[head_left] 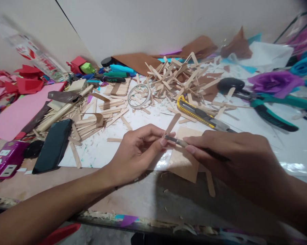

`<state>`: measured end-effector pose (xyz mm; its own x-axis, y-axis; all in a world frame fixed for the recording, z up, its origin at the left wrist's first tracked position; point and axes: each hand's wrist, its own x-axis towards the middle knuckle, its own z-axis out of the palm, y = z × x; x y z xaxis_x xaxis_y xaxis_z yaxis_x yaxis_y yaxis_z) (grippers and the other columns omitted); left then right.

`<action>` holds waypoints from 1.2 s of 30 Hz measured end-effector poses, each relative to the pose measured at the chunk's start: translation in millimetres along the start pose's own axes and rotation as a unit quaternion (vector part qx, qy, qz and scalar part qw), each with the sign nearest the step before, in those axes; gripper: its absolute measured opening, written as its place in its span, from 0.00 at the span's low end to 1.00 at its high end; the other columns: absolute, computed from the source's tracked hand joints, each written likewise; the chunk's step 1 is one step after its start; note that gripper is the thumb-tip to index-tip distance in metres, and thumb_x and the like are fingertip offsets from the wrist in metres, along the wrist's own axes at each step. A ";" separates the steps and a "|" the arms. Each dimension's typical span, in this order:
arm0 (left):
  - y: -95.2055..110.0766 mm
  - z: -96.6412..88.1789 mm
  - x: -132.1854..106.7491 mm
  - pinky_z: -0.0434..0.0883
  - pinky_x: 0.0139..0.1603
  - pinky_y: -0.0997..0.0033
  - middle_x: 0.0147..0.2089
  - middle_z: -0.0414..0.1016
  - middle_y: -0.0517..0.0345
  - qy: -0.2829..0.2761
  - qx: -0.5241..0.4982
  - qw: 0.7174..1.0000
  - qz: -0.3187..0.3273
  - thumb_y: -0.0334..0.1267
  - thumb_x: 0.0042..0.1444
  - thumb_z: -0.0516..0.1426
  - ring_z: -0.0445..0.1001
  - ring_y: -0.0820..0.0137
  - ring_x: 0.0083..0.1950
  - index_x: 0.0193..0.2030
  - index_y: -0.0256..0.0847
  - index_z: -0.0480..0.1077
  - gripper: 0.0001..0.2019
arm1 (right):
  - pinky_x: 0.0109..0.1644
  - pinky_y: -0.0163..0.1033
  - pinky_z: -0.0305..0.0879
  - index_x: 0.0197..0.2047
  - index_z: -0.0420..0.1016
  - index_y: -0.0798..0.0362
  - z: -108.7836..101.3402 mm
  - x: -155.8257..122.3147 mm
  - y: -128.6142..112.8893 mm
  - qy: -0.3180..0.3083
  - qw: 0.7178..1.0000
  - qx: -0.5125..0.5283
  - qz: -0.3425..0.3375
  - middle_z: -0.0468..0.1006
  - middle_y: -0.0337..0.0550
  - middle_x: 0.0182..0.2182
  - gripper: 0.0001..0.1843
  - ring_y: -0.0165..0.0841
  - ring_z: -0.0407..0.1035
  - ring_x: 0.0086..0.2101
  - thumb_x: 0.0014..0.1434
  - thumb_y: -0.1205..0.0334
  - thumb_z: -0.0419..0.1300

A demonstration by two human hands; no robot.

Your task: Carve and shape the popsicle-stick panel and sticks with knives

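Observation:
A wooden craft stick (173, 123) is pinched between the thumb and fingers of my left hand (142, 148), tilted up and to the right. My right hand (235, 156) grips a craft knife (177, 140) with a slim metal holder, its tip touching the stick close to my left thumb. Under my hands lies a tan square sheet (186, 163), probably sandpaper or card. One more loose craft stick (210, 184) pokes out below my right hand. Just beyond, a yellow box cutter (194, 112) rests on the white sheet.
Heaped craft sticks (168, 80) and a tape ring (139, 96) lie behind my hands. To the left are a black phone (52, 146), a purple socket block (7, 160), red paper pieces and a plastic bottle (38, 56). Green-handled pliers (276, 109) and a purple paper flower (276, 83) are at right.

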<state>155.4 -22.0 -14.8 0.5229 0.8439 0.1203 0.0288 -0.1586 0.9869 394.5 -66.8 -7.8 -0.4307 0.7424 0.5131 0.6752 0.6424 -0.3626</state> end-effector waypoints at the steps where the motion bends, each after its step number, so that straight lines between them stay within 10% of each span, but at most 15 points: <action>1: -0.2 -0.3 0.0 0.81 0.49 0.86 0.45 0.88 0.57 0.001 0.002 1.000 0.002 0.33 0.69 0.63 0.87 0.76 0.45 0.51 0.37 0.79 0.06 | 0.31 0.37 0.65 0.38 0.81 0.52 0.1 0.2 0.4 -0.001 1.000 -0.005 -0.002 0.85 0.39 0.32 0.12 0.30 0.77 0.28 0.73 0.64 0.58; 36: -4.5 0.3 -6.0 0.82 0.45 0.77 0.47 0.88 0.54 0.025 0.055 0.998 0.014 0.37 0.69 0.64 0.87 0.71 0.45 0.47 0.39 0.79 0.05 | 0.28 0.36 0.62 0.35 0.78 0.50 -1.6 -5.0 2.5 -0.023 1.000 0.016 0.012 0.83 0.38 0.30 0.12 0.30 0.73 0.25 0.72 0.63 0.59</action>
<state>152.3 -26.5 -20.1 0.4823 0.8622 0.1547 0.1102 -0.2349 0.9657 399.4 -69.2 -10.0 -0.4431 0.7648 0.4677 0.6666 0.6299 -0.3986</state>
